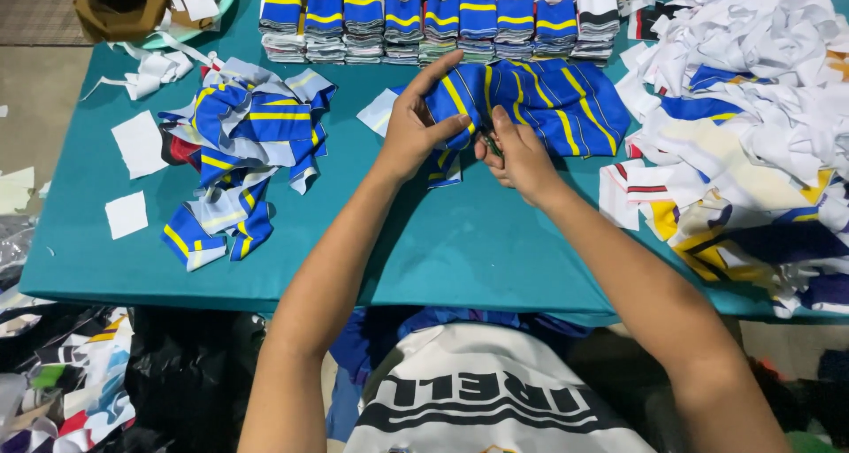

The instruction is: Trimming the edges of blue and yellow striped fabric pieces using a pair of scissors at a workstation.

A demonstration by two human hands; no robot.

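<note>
Looking down from the head camera, both hands meet over the middle of the teal table (460,241). The left hand (411,134) pinches the near edge of a blue piece of knit fabric with yellow stripes (548,99), its index finger stretched out along the top of the cloth. The right hand (517,157) is closed at the same edge, fingers curled around something small and dark that I cannot make out; it may be a small cutting tool. The striped piece lies spread at about one o'clock from the hands, touching both.

Judging by how things lie, the work is well under way but far from finished. At twelve o'clock, along the far edge, a row of folded striped stacks (424,24) stands in neat order, which reads as done pieces. At nine to ten o'clock a loose heap of blue and yellow pieces (248,152) lies on the table, with white paper squares (133,174) beside it. At three o'clock a large tangled pile of mixed fabric (752,126), white, blue and yellow, appears unsorted, so plenty seems left to handle.
</note>
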